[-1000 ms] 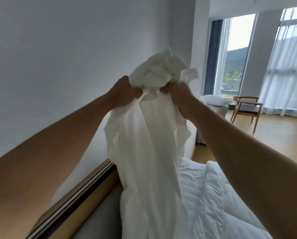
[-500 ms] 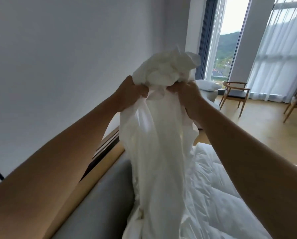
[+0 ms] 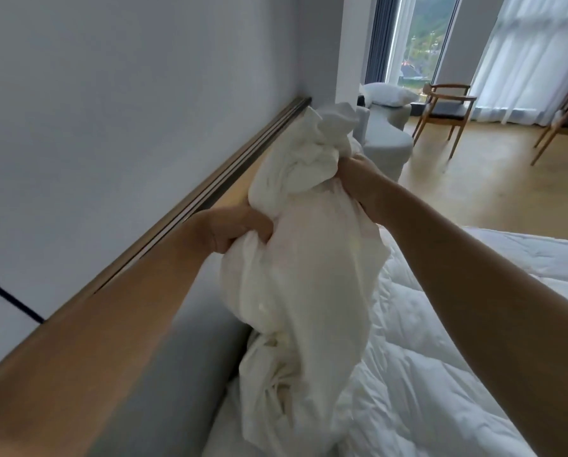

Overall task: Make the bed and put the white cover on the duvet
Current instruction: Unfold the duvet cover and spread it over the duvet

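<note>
A bunched white cover (image 3: 305, 275) hangs in front of me, gathered at its top and trailing down onto the bed. My left hand (image 3: 233, 227) grips its left side with curled fingers. My right hand (image 3: 361, 179) grips the bunched top on the right, a little higher and farther away. The quilted white duvet (image 3: 441, 374) lies spread on the bed below and to the right, partly hidden by the cover and my right arm.
A grey padded headboard (image 3: 190, 374) with a wooden ledge (image 3: 210, 189) runs along the white wall on the left. Beyond the bed stand a grey armchair (image 3: 388, 140) with a pillow (image 3: 388, 94), two wooden chairs (image 3: 447, 110), curtained windows and wooden floor.
Both hands have come down with the cover, the left one lower than the right. The view has tilted down and to the right, showing more of the headboard and bed.
</note>
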The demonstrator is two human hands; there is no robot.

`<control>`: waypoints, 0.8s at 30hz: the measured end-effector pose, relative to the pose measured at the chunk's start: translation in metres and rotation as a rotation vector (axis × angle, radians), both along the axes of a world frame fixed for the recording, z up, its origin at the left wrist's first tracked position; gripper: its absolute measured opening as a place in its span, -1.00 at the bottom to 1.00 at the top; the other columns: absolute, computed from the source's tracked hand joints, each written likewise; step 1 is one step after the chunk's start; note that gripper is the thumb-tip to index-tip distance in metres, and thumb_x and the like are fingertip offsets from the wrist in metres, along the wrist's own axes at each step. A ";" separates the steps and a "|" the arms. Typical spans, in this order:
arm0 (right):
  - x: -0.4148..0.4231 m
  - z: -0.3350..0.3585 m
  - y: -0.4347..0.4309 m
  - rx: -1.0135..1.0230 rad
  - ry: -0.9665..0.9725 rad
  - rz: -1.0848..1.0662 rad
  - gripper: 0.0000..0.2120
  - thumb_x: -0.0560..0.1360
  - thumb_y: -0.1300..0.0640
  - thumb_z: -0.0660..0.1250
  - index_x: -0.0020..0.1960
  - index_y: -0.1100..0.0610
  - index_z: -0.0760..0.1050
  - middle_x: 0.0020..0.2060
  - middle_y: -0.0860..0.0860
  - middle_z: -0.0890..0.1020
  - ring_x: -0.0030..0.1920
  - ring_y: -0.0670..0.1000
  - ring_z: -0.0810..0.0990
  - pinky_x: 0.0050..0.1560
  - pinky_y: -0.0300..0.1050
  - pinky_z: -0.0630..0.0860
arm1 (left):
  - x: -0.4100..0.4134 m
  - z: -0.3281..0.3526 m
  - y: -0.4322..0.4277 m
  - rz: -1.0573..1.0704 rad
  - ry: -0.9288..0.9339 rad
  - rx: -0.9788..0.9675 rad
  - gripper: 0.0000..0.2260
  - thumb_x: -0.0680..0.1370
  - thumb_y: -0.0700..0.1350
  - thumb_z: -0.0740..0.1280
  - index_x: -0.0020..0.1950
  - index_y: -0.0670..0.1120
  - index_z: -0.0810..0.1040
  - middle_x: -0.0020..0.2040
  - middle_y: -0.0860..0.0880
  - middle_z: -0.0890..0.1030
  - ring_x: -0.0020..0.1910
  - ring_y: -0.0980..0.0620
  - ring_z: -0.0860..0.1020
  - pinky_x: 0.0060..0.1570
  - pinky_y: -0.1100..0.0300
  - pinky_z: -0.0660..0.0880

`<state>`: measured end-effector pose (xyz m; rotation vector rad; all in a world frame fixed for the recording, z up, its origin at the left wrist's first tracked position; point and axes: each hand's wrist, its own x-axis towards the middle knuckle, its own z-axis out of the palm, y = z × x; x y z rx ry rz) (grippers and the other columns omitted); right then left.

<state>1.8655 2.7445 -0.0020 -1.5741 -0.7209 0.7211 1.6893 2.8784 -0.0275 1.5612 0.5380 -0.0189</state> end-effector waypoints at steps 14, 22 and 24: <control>-0.017 -0.080 -0.068 -0.245 0.394 0.689 -0.65 0.32 0.39 0.39 0.08 0.17 0.62 -0.05 0.13 0.73 -0.07 0.13 0.73 -0.09 0.05 0.67 | 0.029 0.018 -0.001 0.005 -0.039 0.062 -0.66 0.25 -0.26 0.25 -0.02 -0.18 0.63 -0.18 -0.14 0.68 -0.21 -0.09 0.66 -0.22 0.15 0.63; 0.020 -0.090 -0.055 0.019 0.455 0.294 -0.51 0.32 0.23 0.52 0.23 0.23 0.56 0.08 0.19 0.67 0.03 0.19 0.69 -0.01 0.11 0.64 | 0.017 -0.013 0.005 -0.103 0.172 0.075 -0.26 0.06 -0.16 0.53 0.27 -0.09 0.55 0.09 -0.16 0.70 0.07 -0.24 0.67 0.00 -0.11 0.64; 0.022 -0.090 -0.050 0.061 0.474 0.228 -0.52 0.29 0.23 0.52 0.20 0.25 0.58 0.05 0.19 0.68 0.01 0.18 0.69 -0.01 0.09 0.64 | 0.017 -0.023 0.001 -0.097 0.199 0.079 -0.05 -0.12 -0.14 0.64 0.29 -0.06 0.52 0.14 -0.16 0.69 0.09 -0.24 0.67 0.05 -0.15 0.62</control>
